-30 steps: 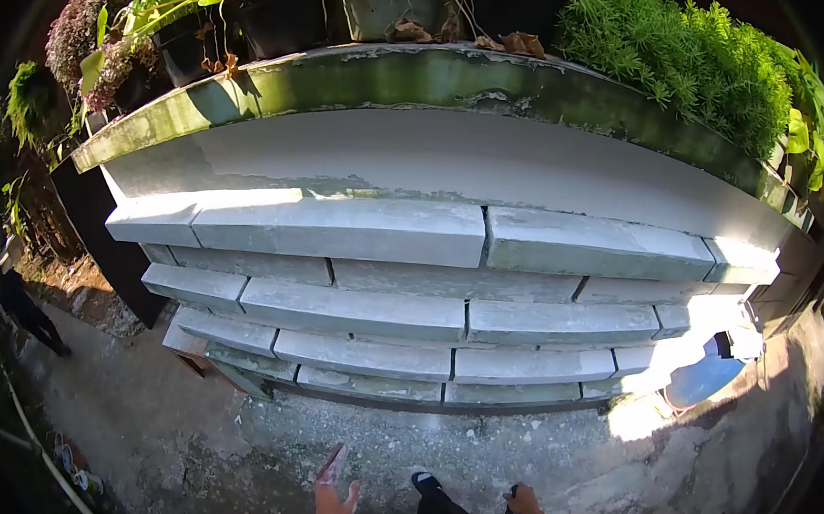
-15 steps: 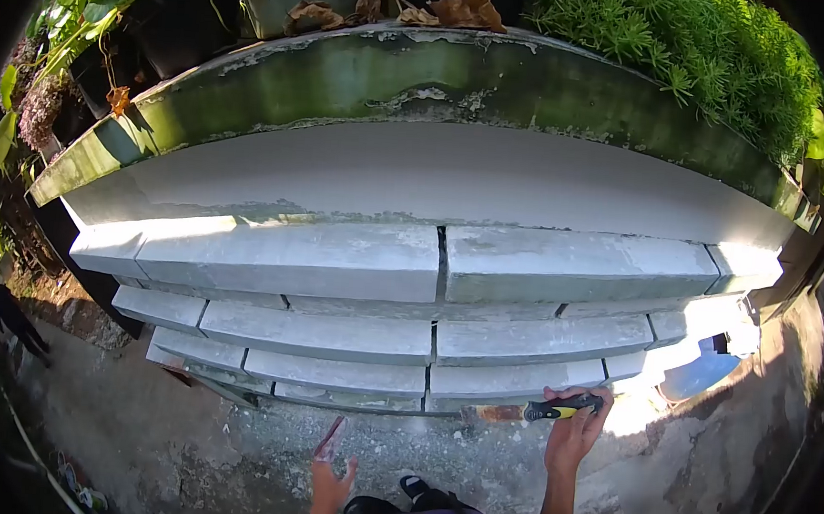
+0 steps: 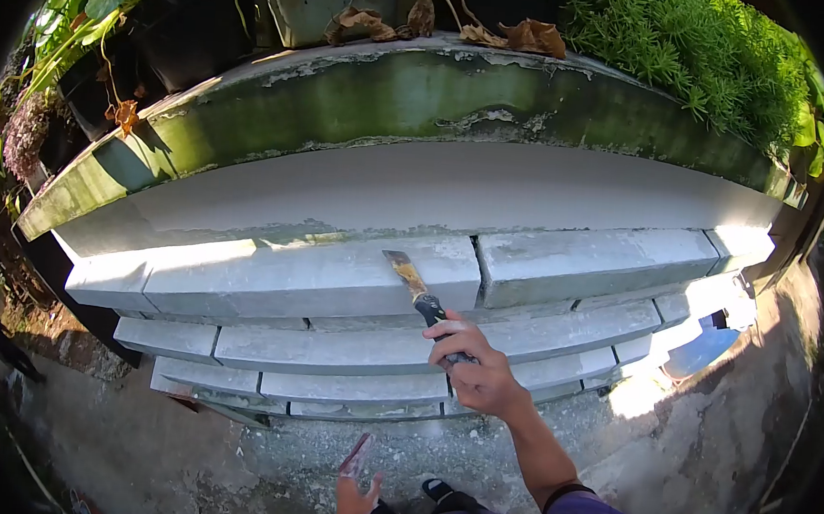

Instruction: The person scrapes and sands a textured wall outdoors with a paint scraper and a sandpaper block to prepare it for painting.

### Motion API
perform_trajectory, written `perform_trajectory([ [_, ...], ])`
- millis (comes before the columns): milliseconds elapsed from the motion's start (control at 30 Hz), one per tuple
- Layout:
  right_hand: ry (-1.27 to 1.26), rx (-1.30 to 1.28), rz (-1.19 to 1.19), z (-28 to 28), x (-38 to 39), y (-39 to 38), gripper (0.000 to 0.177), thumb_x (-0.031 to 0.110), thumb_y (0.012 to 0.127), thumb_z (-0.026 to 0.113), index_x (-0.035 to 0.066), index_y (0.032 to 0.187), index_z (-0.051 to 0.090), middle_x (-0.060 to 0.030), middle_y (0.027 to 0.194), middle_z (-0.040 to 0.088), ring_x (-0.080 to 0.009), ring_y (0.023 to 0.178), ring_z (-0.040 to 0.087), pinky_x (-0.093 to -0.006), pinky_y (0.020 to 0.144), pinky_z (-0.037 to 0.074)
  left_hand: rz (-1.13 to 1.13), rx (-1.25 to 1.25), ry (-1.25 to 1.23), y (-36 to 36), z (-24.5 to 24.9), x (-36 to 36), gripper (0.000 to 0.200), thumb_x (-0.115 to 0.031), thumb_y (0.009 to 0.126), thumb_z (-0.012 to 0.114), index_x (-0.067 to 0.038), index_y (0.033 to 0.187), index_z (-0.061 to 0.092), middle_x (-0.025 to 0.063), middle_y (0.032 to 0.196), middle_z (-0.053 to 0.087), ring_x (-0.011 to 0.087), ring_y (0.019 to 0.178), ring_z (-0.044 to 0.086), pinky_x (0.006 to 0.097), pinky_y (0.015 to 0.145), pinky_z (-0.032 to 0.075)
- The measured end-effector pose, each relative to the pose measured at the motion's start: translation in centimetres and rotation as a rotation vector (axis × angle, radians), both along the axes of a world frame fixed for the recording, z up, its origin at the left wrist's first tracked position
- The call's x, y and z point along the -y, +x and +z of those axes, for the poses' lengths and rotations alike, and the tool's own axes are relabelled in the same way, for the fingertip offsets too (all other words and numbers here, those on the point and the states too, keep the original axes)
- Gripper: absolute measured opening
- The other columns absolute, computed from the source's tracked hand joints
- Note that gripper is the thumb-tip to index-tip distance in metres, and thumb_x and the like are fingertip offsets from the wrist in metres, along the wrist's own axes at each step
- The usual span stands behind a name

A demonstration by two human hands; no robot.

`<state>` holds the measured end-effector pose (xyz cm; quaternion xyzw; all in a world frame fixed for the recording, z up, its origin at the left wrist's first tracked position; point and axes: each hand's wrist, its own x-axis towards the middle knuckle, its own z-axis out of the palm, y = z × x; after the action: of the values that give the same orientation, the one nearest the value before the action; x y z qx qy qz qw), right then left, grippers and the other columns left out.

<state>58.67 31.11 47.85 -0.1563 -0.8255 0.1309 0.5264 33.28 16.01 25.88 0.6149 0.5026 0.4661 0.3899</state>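
My right hand [image 3: 479, 369] is wrapped round the dark handle of a scraper [image 3: 410, 278]. The scraper's stained metal blade points up and left, over the top row of pale stepped blocks [image 3: 334, 275], left of the dark gap between two blocks. Whether the blade touches the block cannot be made out. Low in the view, my left hand [image 3: 355, 501] holds a thin reddish-brown piece [image 3: 355, 456] upright, with the thumb apart from it.
A mossy green ledge [image 3: 346, 109] curves above the pale wall, with dry leaves [image 3: 532, 38] and leafy plants [image 3: 684, 56] on top. A blue object [image 3: 701, 354] lies at the right. My shoe [image 3: 436, 489] is on rough concrete.
My right hand has moved left and up with the scraper, from beside the lower blocks to over the top row. The scraper has turned to point upward. The view has shifted slightly.
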Motion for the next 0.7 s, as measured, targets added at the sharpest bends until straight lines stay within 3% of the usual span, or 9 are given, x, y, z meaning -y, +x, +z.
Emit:
perform_trajectory([
  [133, -0.024, 0.127, -0.291, -0.3, -0.2, -0.2, 0.022, -0.016, 0.063, 0.055, 0.002, 0.07, 0.045, -0.0082, 0.103, 0.056, -0.0323, 0.116, 0.057, -0.0598, 0.114, 0.036, 0.008, 0.062, 0.007, -3.9, -1.0, 0.5, 0.068, 0.004, 0.083, 0.059, 0.006, 0.148, 0.038, 0.0235, 0.151, 0.043, 0.0336, 0.143, 0.04, 0.0432, 0.119, 0.03],
  [233, 0.01, -0.022, -0.41, -0.8, 0.4, 1.3, 0.023, -0.016, 0.062, 0.055, 0.002, 0.07, 0.044, -0.0093, 0.099, 0.057, -0.0331, 0.111, 0.059, -0.0593, 0.114, 0.036, -0.003, 0.067, 0.002, -6.2, -1.5, 0.9, 0.07, 0.003, 0.083, 0.06, 0.007, 0.148, 0.036, 0.025, 0.151, 0.043, 0.0344, 0.144, 0.038, 0.044, 0.12, 0.027],
  [267, 0.035, -0.098, -0.425, -1.2, 0.7, 1.7, 0.028, -0.017, 0.073, 0.056, 0.003, 0.068, 0.037, -0.0116, 0.097, 0.06, -0.0354, 0.114, 0.06, -0.0599, 0.113, 0.035, -0.004, 0.069, 0.003, -6.6, -1.5, 0.9, 0.068, 0.002, 0.084, 0.06, 0.007, 0.147, 0.038, 0.0251, 0.15, 0.045, 0.0338, 0.143, 0.04, 0.0434, 0.119, 0.028],
  [367, 0.125, -0.38, -0.591, -2.0, 3.3, 0.9, 0.039, -0.012, 0.088, 0.057, 0.005, 0.066, 0.029, -0.0152, 0.1, 0.063, -0.0385, 0.124, 0.058, -0.0611, 0.112, 0.035, -0.022, 0.071, 0.002, -7.7, -1.9, 0.6, 0.063, -0.004, 0.086, 0.06, 0.008, 0.145, 0.04, 0.026, 0.147, 0.047, 0.0344, 0.14, 0.042, 0.0433, 0.118, 0.03],
  [400, 0.164, -0.456, -0.683, -2.9, 4.3, 0.6, 0.04, -0.003, 0.098, 0.056, 0.008, 0.071, 0.029, -0.0137, 0.103, 0.064, -0.036, 0.13, 0.055, -0.0571, 0.111, 0.039, -0.032, 0.052, -0.005, -8.1, -2.2, 0.5, 0.062, -0.006, 0.087, 0.06, 0.008, 0.144, 0.041, 0.0263, 0.146, 0.048, 0.035, 0.139, 0.043, 0.0436, 0.117, 0.03],
  [500, 0.056, -0.934, -0.821, -4.7, 7.8, -1.9, 0.034, 0.003, 0.102, 0.052, 0.008, 0.077, 0.031, -0.0145, 0.107, 0.064, -0.0358, 0.127, 0.057, -0.0476, 0.108, 0.045, -0.059, -0.024, -0.041, -8.9, -3.8, 0.2, 0.059, -0.014, 0.09, 0.06, 0.008, 0.143, 0.043, 0.0273, 0.144, 0.049, 0.037, 0.137, 0.044, 0.0446, 0.115, 0.031],
  [600, -0.235, -1.304, -0.807, -10.0, 11.7, -2.7, 0.03, 0.007, 0.104, 0.051, 0.009, 0.081, 0.032, -0.0165, 0.113, 0.064, -0.0335, 0.126, 0.058, -0.037, 0.1, 0.052, -0.053, -0.141, -0.122, -9.5, -7.0, 0.3, 0.058, -0.021, 0.093, 0.06, 0.008, 0.141, 0.045, 0.0283, 0.142, 0.05, 0.0389, 0.134, 0.044, 0.0455, 0.114, 0.032],
  [700, -0.641, -1.428, -0.724, -15.5, 16.8, -2.4, 0.029, 0.006, 0.103, 0.054, 0.008, 0.082, 0.035, -0.0222, 0.12, 0.062, -0.0303, 0.125, 0.059, -0.0362, 0.099, 0.053, 0.0, -0.358, -0.308, -10.8, -12.4, 1.7, 0.058, -0.028, 0.096, 0.059, 0.008, 0.139, 0.047, 0.0294, 0.14, 0.051, 0.0408, 0.132, 0.045, 0.0464, 0.112, 0.033],
])
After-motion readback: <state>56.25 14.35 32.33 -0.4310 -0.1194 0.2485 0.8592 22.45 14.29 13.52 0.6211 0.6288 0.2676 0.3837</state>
